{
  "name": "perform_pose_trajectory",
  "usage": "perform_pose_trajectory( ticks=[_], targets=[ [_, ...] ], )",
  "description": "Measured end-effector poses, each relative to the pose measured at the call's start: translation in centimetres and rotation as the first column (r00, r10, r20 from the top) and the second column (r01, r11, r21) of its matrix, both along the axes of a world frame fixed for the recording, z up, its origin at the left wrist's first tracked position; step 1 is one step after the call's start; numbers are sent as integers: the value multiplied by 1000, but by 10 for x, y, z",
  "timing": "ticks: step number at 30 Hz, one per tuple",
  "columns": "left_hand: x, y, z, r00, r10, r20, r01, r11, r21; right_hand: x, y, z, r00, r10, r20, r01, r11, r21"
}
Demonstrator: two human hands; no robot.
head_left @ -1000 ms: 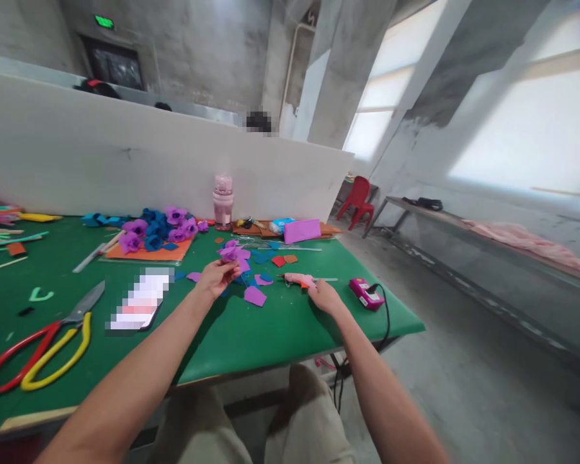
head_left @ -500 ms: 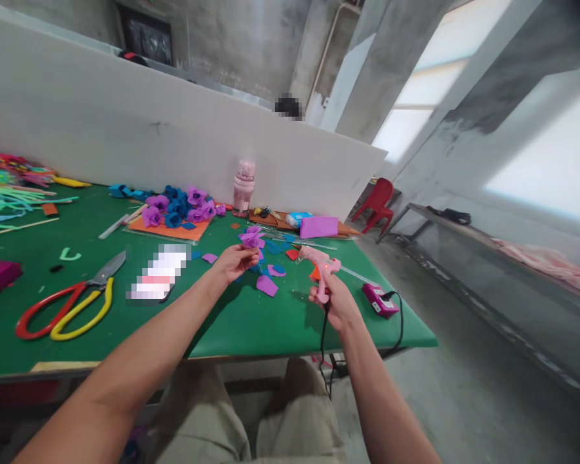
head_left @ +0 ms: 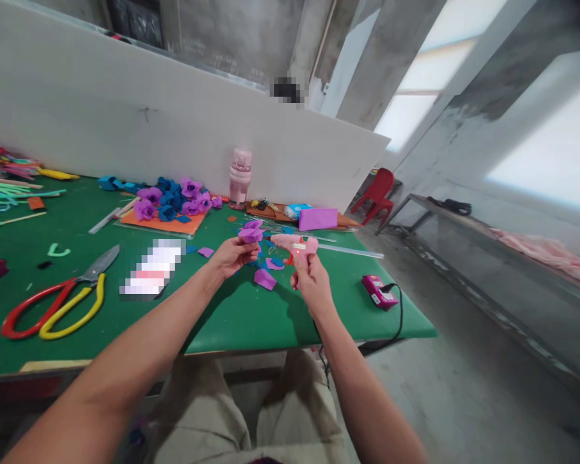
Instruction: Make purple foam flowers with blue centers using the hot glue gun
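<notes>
Between the fingers of my left hand (head_left: 234, 256) is a purple paper flower (head_left: 251, 231), held above the table. My right hand (head_left: 312, 280) is closed round the handle of a pink glue gun (head_left: 294, 244). Its nozzle points left and lies close to the flower; whether they touch I cannot tell. A clear glue stick (head_left: 350, 250) juts out of the gun's back end. Under and beside my hands lie loose purple petals (head_left: 265, 279) and blue paper pieces.
Finished purple and blue flowers (head_left: 168, 201) lie on orange paper (head_left: 162, 222). Red-and-yellow-handled scissors (head_left: 72, 293), a blurred phone (head_left: 154, 267) and a pink bottle (head_left: 240, 180) are on the green table (head_left: 251, 322). A purple power box (head_left: 379, 292) with a black cord sits right.
My right hand has brought the glue gun left and up, turning it level, so its nozzle is now near the flower. My left hand still holds the flower in nearly the same place.
</notes>
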State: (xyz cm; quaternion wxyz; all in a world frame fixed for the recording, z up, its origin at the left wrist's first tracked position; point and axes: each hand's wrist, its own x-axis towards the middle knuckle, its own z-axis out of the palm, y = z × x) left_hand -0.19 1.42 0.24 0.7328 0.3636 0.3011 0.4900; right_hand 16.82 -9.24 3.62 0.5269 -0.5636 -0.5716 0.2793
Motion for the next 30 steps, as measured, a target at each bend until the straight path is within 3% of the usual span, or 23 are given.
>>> perform_pose_trajectory(
  ticks=[12,21,30],
  targets=[
    [0,3,-3,1000,5,-26,-5,1000,-9,-7,3,0,998,5,70,-8,999,46],
    [0,0,-1,999,16,-39,-16,1000,-7,-9,6,-1,970,-56,235,33,995,99],
    [0,0,-1,999,7,-45,-7,1000,-1,-9,6,-2,962,-78,260,41,989,146]
  ],
)
